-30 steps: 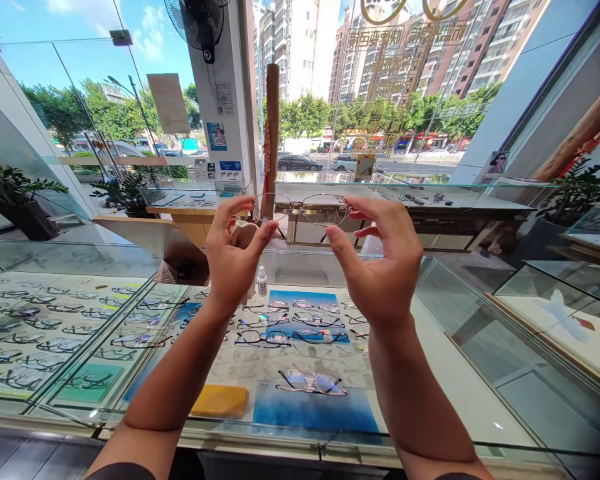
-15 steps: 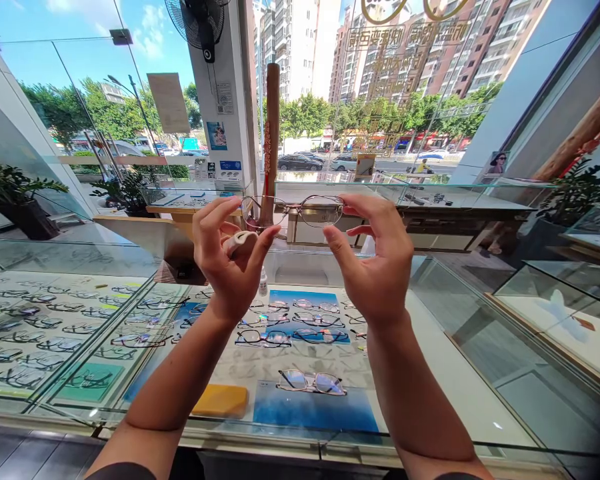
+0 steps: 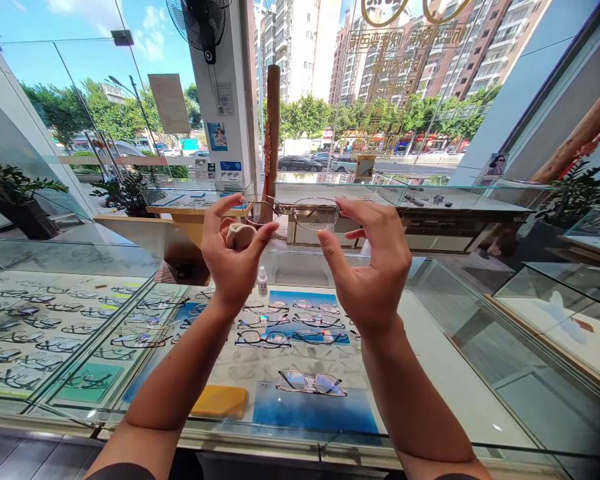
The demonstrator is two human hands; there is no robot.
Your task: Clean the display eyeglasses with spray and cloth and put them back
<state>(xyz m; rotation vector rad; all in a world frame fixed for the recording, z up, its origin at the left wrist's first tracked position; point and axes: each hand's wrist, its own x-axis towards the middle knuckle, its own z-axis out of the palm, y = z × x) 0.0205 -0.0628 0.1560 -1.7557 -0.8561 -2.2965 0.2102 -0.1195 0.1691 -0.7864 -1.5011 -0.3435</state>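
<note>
A pair of thin-rimmed eyeglasses (image 3: 316,213) is held up in front of me, above the glass counter. My left hand (image 3: 233,257) pinches its left end between finger and thumb. Tucked in the curled fingers of that same hand is a folded beige cloth (image 3: 241,236). My right hand (image 3: 375,260) grips the right end with its fingers, the thumb just below the right lens. Beneath the hands, several more eyeglasses (image 3: 313,383) lie on the counter, and a small white bottle (image 3: 263,281) stands upright behind them.
A yellow case (image 3: 220,401) and a blue mat (image 3: 315,413) are near the front edge of the glass counter (image 3: 430,413). Rows of frames fill the left display case (image 3: 20,333). Further back stand another display counter (image 3: 430,223) and a potted plant (image 3: 23,200).
The eyeglasses have shifted slightly left and tilted in my hands. My left hand has turned a little, and my right hand has moved slightly left and down.
</note>
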